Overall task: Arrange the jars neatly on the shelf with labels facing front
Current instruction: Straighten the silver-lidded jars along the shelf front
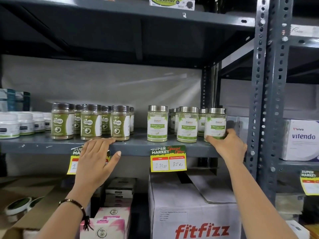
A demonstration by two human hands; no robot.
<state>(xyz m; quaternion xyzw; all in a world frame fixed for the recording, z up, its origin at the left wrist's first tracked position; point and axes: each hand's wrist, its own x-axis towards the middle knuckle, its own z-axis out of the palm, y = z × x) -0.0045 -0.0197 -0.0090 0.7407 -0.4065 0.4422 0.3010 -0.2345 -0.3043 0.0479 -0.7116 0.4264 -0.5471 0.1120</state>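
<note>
On the grey shelf (138, 145) stand silver-lidded Moringa Leaves jars with white-green labels facing front: one on the left (157, 124), one in the middle (187, 125), one on the right (215, 124). More of them stand behind. My right hand (229, 145) grips the base of the right jar. Left of these stand dark-lidded Gaska jars (91, 122) in rows, labels forward. My left hand (96, 157) rests flat on the shelf's front edge below the Gaska jars, fingers spread, holding nothing.
White tubs (15, 125) sit at the shelf's left end. A yellow price tag (168, 158) hangs from the edge. The perforated upright post (265, 100) stands right of the held jar. A fitfizz carton (195, 213) and boxes fill the level below.
</note>
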